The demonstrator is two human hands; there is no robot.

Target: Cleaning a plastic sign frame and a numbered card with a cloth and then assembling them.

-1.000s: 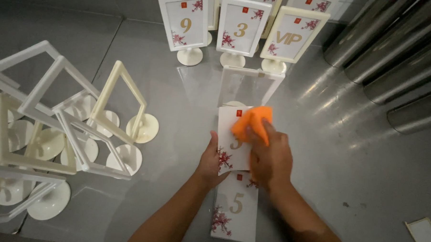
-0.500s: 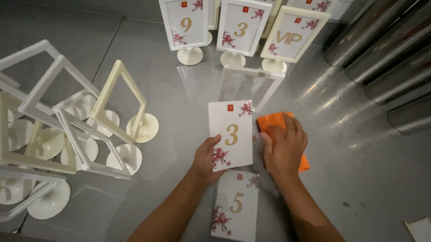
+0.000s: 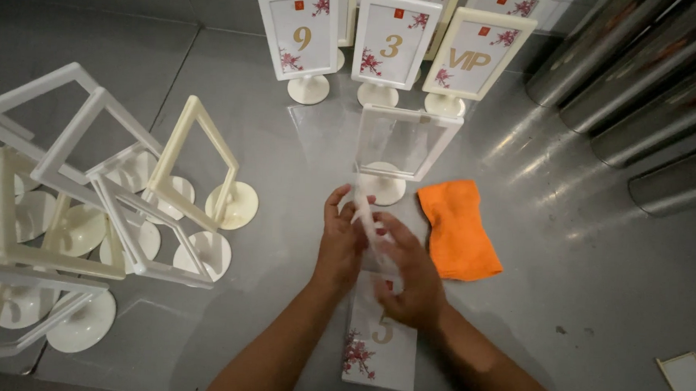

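Note:
Both my hands hold a white number card (image 3: 367, 223) edge-on above the grey metal surface (image 3: 288, 147). My left hand (image 3: 340, 241) grips its left side, my right hand (image 3: 411, 271) its right side and lower end. Just beyond the card stands an empty white frame stand (image 3: 405, 143) on a round foot. An orange cloth (image 3: 459, 229) lies folded to the right of my right hand, apart from it. A second white card (image 3: 380, 345) with red flowers and a gold numeral lies flat under my right wrist.
Three filled sign stands (image 3: 392, 43) line the far edge. Several empty white and cream frame stands (image 3: 109, 202) crowd the left side, some tipped over. Shiny metal cylinders (image 3: 637, 82) lie at the right. A small card corner (image 3: 685, 378) shows bottom right.
My right hand has let go of the orange cloth, which now lies to the right. Both hands have lifted the number card off the surface and turned it on edge.

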